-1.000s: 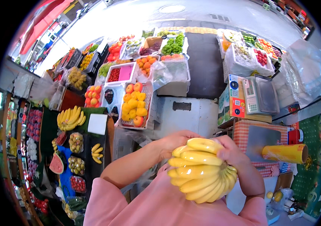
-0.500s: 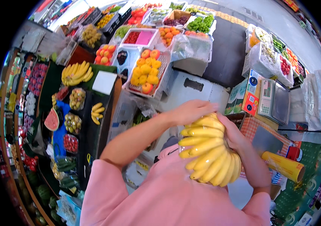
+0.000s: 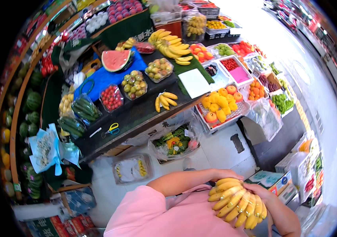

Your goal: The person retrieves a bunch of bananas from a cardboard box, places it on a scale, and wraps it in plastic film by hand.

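The dark counter (image 3: 135,117) was the largest thing in view, running slantwise across the upper left, well apart from the hands. Below it spread the person's pink shirt (image 3: 164,217), and just in front of its right side, near the lower edge, was the big banana bunch (image 3: 237,202), held up clear of the counter.

Both hands were on it. The right hand (image 3: 261,191) was clamped along the bunch's upper right side, fingers bent over toward the crown. The left hand (image 3: 225,174) came across and touched the top edge; how far its fingers were bent could not be told, as the bananas hid their tips.

The bunch was full and yellow, its curved fruits packed close and fanning down from the crown, with darkish tips at the lower ends and bright glints across the upper ones.

Smaller things lay on the counter: a heap of loose-spread bananas (image 3: 172,46), a white board (image 3: 194,83), a cut watermelon (image 3: 115,60) showing red flesh, a little banana cluster (image 3: 165,102), and yellow-handled scissors (image 3: 114,127).
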